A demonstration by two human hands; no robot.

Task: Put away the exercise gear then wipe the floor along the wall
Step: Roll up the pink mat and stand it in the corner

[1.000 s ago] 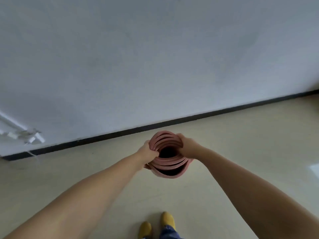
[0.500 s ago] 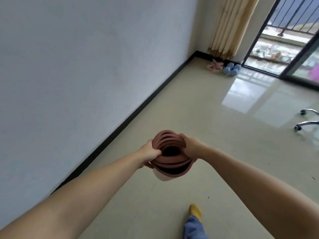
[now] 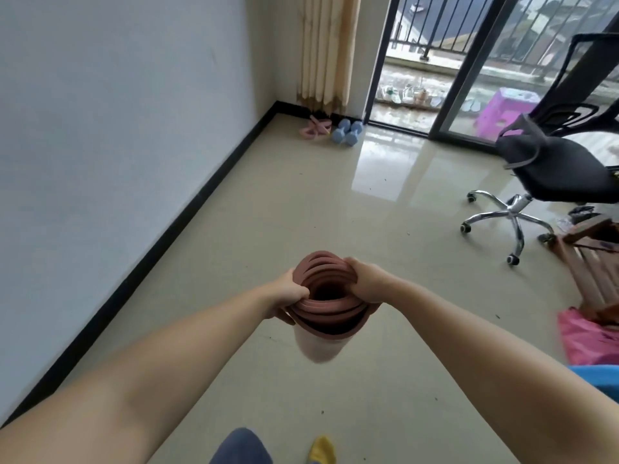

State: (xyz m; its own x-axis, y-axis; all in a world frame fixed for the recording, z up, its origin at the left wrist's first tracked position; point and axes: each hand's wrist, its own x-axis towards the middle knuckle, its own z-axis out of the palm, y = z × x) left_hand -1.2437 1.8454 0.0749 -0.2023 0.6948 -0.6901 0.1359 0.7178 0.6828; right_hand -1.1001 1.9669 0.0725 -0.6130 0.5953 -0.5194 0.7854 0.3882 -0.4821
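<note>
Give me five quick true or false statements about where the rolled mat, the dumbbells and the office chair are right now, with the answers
1. Both hands grip the rolled mat, the left hand on one side, the right hand on the other. True.
2. The blue dumbbells lie on the office chair's seat. False: they lie on the floor near the curtain.
3. The office chair stands to the right, away from the wall. True.
4. The mat is spread flat on the floor. False: it is rolled and held up.
5. A pink item lies beside the dumbbells. True.
</note>
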